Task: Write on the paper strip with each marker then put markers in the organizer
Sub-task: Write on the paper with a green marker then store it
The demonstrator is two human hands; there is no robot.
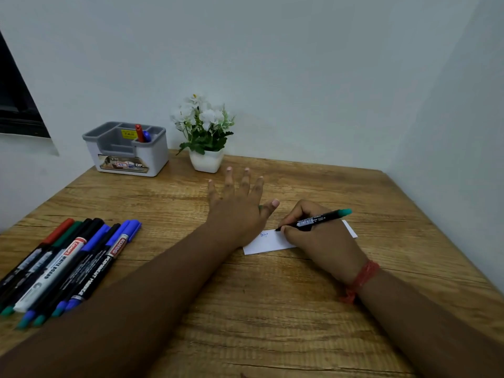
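A white paper strip point(268, 242) lies on the wooden table, with small blue writing near its left end. My right hand point(313, 236) grips a black marker with a green end point(321, 219), its tip touching the strip. My left hand point(237, 203) lies flat, fingers spread, with its heel on the strip's left end; a bit of green shows under the thumb. Several capped markers point(68, 264) lie in a row at the table's left. The grey and white organizer point(126, 148) stands at the back left and holds a red marker point(139, 133) and a blue marker point(147, 136).
A white pot of white flowers point(206, 132) stands at the back, right of the organizer. The wooden table point(272, 309) meets walls at the back and on the right. A dark window frame point(16, 105) is at the far left.
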